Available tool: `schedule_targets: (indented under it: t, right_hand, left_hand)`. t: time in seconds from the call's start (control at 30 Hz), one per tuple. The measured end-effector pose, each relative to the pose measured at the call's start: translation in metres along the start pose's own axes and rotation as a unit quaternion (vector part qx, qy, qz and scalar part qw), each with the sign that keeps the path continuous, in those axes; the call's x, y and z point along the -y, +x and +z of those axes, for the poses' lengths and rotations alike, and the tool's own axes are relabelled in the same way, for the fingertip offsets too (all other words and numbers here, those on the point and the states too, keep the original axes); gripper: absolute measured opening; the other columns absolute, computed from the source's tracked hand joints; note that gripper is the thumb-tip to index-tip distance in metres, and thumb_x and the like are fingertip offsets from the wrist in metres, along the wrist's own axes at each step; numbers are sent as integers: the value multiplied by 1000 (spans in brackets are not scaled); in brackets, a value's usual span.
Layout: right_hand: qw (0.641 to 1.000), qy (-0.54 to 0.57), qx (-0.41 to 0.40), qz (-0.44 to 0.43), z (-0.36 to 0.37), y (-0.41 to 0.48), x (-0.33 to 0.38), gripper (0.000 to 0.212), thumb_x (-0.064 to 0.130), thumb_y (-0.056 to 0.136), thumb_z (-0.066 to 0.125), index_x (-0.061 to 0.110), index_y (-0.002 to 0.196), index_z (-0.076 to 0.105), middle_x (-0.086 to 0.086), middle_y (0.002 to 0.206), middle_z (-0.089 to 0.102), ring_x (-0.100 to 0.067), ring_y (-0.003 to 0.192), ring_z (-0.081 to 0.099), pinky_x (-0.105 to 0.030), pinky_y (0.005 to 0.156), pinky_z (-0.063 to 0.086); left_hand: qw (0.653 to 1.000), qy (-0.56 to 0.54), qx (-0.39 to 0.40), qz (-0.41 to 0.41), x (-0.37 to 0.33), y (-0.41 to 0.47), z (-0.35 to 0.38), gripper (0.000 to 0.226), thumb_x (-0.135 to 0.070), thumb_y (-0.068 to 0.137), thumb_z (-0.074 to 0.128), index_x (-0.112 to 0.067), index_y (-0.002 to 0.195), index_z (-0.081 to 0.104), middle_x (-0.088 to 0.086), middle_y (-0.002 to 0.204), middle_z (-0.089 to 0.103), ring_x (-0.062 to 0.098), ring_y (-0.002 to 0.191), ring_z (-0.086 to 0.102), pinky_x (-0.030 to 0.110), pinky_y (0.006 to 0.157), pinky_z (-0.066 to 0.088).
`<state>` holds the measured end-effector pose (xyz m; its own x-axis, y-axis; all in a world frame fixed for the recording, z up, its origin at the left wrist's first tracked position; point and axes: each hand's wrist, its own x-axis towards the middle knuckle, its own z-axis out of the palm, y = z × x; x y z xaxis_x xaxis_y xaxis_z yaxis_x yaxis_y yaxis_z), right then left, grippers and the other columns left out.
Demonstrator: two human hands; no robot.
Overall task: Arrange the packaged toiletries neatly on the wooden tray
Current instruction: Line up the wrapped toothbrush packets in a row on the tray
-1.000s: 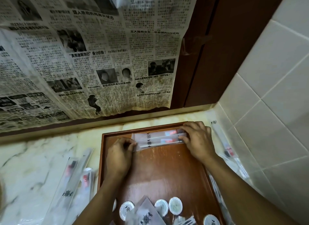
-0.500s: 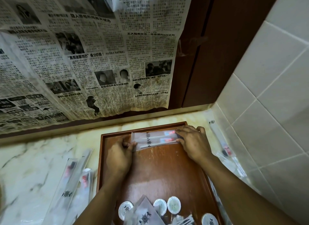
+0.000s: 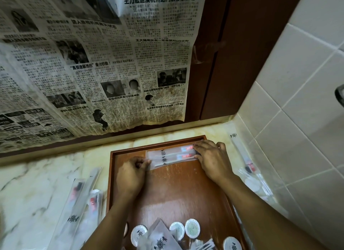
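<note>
At the far end of the wooden tray (image 3: 111,175), the left hand (image 3: 133,173) seems to pinch the long packets (image 3: 168,156) in its grip, while the right hand (image 3: 212,160) presses flat on their right end, to line them up straight.

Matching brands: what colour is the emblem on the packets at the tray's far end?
Black emblem; head view.

Newspaper (image 3: 93,63) hangs over a dark wooden panel (image 3: 232,54) beside white wall tiles (image 3: 297,101) above a marble counter (image 3: 37,184).
</note>
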<state>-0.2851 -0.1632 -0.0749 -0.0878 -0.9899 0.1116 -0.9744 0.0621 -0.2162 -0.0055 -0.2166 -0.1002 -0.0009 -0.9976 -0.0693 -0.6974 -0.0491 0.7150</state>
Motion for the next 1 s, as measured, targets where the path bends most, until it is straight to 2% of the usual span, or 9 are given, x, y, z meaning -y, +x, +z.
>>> schedule_targets:
  t: [0.1,0.23,0.4,0.5,0.63,0.73,0.8,0.9,1.0]
  right_hand:
    - [998,22,-59,22,-3,-5,-2,31,22,92,67,22,123,69,2,128,67,-20,126,54,-39,97,36]
    - [978,-7,-143,152,-17,-18,-20,29,15,88,71,13,117,70,-7,116,69,-28,111,59,-43,89,45]
    - [952,-95,-30,290,-28,-39,-50,21,5,76,76,3,95,68,-16,91,67,-36,89,63,-41,73,51]
    - [951,-106,11,291,-27,-54,-54,18,-4,69,73,0,85,66,-18,80,64,-38,77,63,-40,65,53]
    - [944,-72,13,322,-32,-62,-49,25,-1,70,73,0,93,65,-20,89,63,-39,85,63,-40,71,52]
    - [940,-28,-45,338,-39,-67,-47,26,3,72,72,-3,98,71,-24,90,62,-43,87,61,-44,76,50]
    - [940,33,-107,324,-46,-73,-44,31,3,76,70,-2,107,72,-24,93,62,-44,91,59,-46,81,50]
    - [940,171,-148,257,-63,-89,-31,32,2,83,65,5,114,70,-15,102,63,-32,94,59,-38,84,51]
    - [933,292,-98,184,-89,-110,-8,29,2,86,64,18,109,69,8,98,69,-8,86,64,-17,74,49]
  left_hand:
    - [1000,-11,10,3,-2,-1,-4,26,-52,90,68,-27,96,75,-13,78,71,3,72,67,23,57,49]
    - [999,-47,10,4,-8,-10,-13,24,-41,91,72,-23,106,74,-7,78,70,5,71,65,22,57,45]
    - [995,-101,12,4,-14,-26,-24,24,-34,88,77,-23,108,70,-5,85,71,8,78,66,18,62,46]
    - [992,-121,19,-12,-17,-34,-26,22,-25,90,77,-22,109,69,-3,91,71,9,83,65,12,63,47]
    - [985,-160,36,-48,-17,-39,-29,20,-13,91,74,-17,111,71,-1,94,74,14,86,69,12,70,52]
    - [982,-176,30,-64,-20,-48,-33,22,-10,93,71,-23,111,70,-7,99,75,7,91,69,31,87,57]
    - [983,-173,14,-53,-26,-59,-35,23,-12,93,71,-21,114,70,-8,105,73,4,97,67,29,89,55]
    - [977,-209,5,-47,-45,-75,-40,23,-13,95,70,-20,116,71,-7,112,72,5,104,65,22,86,53]
    - [966,-255,32,-29,-77,-89,-52,21,-24,94,71,-26,115,73,-10,109,74,6,102,69,18,78,54]
